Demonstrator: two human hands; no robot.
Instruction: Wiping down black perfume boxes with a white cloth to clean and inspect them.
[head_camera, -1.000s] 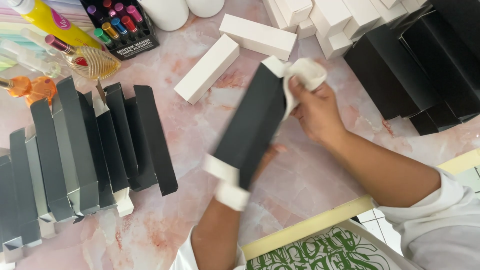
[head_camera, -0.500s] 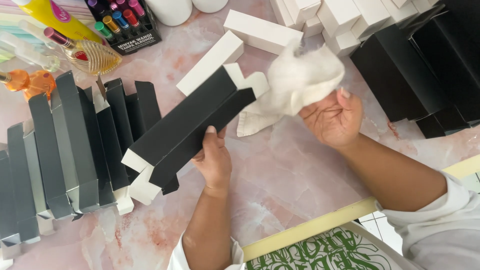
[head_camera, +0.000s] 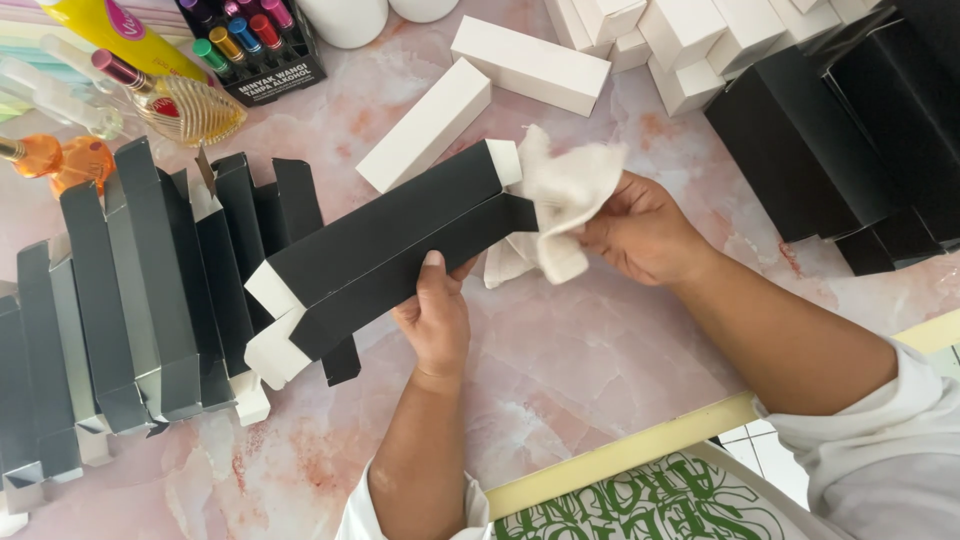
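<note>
Pink marble table (head_camera: 600, 360) | left hand (head_camera: 435, 320) grips black carton (head_camera: 390, 240) (tilted) — right hand (head_camera: 640, 230) pinches white cloth (head_camera: 560, 195)

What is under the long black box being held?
Under the black box, the left hand grips it, above the pink marble table. A flat black carton pokes out below; the rest is covered.

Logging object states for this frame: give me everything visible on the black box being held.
The black box is a long, narrow carton, apparently matte cardboard, with white inner flaps open at both ends. It is held above the pink marble table, slanting from lower left to upper right. The left hand grips it from below near the middle, thumb on its front face. The right hand holds a crumpled white cloth against its upper right end.
</note>
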